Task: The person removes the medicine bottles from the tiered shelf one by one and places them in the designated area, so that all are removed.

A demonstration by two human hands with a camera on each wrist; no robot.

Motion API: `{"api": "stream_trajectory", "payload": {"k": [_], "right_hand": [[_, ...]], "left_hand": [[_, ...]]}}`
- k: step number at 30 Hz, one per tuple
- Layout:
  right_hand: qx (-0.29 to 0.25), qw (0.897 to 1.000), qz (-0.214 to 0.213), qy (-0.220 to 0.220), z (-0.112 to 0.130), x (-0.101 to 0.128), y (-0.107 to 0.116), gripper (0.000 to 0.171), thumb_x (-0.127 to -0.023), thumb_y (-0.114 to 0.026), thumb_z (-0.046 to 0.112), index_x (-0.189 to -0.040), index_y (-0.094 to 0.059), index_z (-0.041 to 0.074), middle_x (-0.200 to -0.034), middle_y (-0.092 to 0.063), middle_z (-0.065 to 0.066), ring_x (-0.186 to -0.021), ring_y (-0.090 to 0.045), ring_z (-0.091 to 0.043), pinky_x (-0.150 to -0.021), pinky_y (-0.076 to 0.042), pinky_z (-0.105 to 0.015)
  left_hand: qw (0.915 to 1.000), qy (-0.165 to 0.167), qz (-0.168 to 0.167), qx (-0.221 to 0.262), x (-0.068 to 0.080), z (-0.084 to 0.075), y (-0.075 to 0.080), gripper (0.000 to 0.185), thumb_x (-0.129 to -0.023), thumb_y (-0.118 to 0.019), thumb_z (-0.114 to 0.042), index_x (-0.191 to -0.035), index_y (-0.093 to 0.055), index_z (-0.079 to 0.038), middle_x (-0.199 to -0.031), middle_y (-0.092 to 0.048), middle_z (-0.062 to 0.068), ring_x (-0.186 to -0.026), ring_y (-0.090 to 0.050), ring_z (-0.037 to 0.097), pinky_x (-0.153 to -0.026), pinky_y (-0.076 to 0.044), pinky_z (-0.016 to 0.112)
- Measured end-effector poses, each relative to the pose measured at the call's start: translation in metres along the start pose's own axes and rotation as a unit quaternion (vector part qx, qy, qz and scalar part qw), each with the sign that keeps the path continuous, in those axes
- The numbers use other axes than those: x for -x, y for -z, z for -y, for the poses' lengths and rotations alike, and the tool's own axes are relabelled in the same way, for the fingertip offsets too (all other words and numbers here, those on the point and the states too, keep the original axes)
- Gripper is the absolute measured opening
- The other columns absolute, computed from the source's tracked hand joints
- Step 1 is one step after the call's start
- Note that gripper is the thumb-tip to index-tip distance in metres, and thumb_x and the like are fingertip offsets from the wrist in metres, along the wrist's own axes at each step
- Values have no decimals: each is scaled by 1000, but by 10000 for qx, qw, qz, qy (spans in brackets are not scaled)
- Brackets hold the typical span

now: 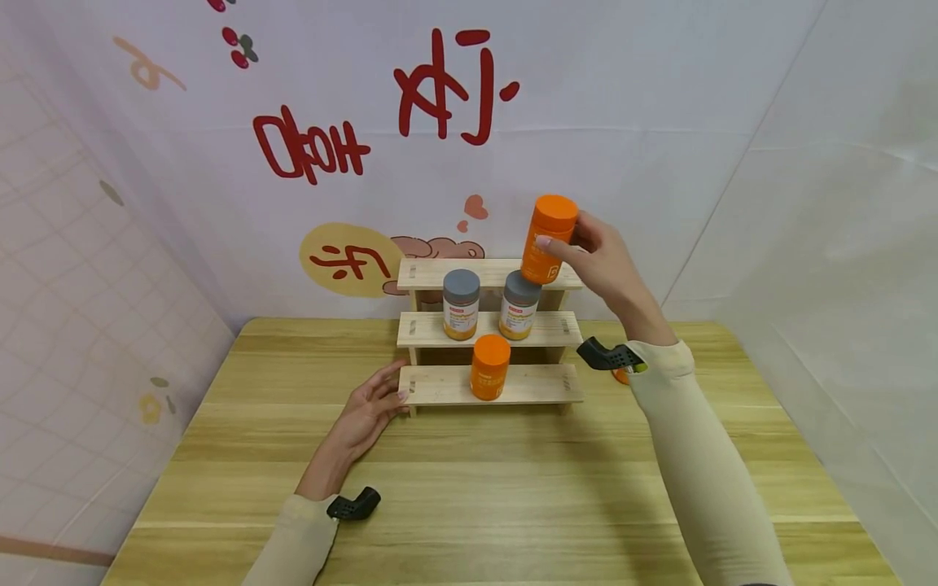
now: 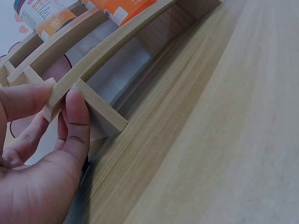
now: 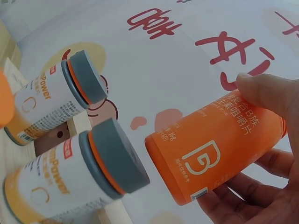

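The right hand (image 1: 604, 260) grips an orange bottle (image 3: 212, 144), thumb across the near side and fingers curled behind it. The bottle is a smooth cylinder, bright orange from base to lid, with white Chinese lettering, "36g" among the smaller print, a large white outlined "B" emblem and a small barcode by the rounded bottom edge. It hangs tilted in the air, base just beside the nearer of two white jars, which stand left of the right hand on the wooden stand's (image 1: 440, 389) middle tier; both have grey lids and yellow-orange bases. Well apart from the right hand, the left hand (image 1: 370, 411) pinches the near end of the stand's lowest plank. Between the hands, a second orange bottle (image 1: 489, 370) stands upright on that plank. The counter (image 1: 454, 496) spreads beneath both hands.
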State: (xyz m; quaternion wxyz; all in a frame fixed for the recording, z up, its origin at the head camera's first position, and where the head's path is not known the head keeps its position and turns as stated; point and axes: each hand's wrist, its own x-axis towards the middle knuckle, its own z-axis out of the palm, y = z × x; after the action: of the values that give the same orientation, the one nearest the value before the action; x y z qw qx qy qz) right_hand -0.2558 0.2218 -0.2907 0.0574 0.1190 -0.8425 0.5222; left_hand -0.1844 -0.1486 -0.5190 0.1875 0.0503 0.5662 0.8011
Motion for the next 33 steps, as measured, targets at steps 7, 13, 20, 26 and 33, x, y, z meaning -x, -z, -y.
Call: {"api": "stream_trajectory", "payload": {"k": [7, 13, 20, 26, 33], "right_hand": [[-142, 9998, -114, -51, -7, 13, 10, 52, -96, -72, 42, -143, -58, 24, -137, -62, -5, -122, -57, -17, -110, -44, -43], [-240, 9992, -238, -205, -17, 25, 19, 53, -95, -72, 43, -143, -57, 25, -138, -61, -3, -125, -55, -14, -110, -43, -42], [-401, 9981, -320, -352, -29, 38, 30, 52, -96, -72, 41, -143, -57, 24, -136, -61, 0, -127, -54, -14, -118, -38, -52], [-381, 9967, -488, -531, -41, 49, 37, 51, -97, -71, 41, -143, -57, 23, -134, -62, 3, -124, -55, -12, -116, -39, -47], [-368, 9947, -662, -702, -58, 60, 46, 52, -97, -70, 41, -144, -55, 23, -131, -61, 6, -122, -55, -13, -112, -40, -42]], "left_hand": [[10000, 3, -20, -43, 0, 0, 1, 69, -102, -59, 0, -163, -28, -11, -128, -54, 3, -105, -61, 11, -85, -57, 24], [10000, 29, -78, -22, 0, -1, 0, 68, -102, -59, 0, -162, -30, -12, -127, -54, 2, -105, -61, 11, -85, -57, 23], [10000, 55, -70, 27, -1, 0, -1, 69, -101, -60, 1, -162, -29, -11, -127, -54, 3, -105, -61, 12, -85, -57, 23], [9999, 32, -96, 51, -1, -1, -2, 69, -101, -60, 1, -162, -30, -10, -127, -54, 4, -105, -61, 12, -84, -57, 23], [9999, 56, -129, 29, -1, 0, -2, 69, -101, -60, 1, -162, -30, -11, -126, -55, 3, -104, -61, 11, -84, -57, 23]]}}
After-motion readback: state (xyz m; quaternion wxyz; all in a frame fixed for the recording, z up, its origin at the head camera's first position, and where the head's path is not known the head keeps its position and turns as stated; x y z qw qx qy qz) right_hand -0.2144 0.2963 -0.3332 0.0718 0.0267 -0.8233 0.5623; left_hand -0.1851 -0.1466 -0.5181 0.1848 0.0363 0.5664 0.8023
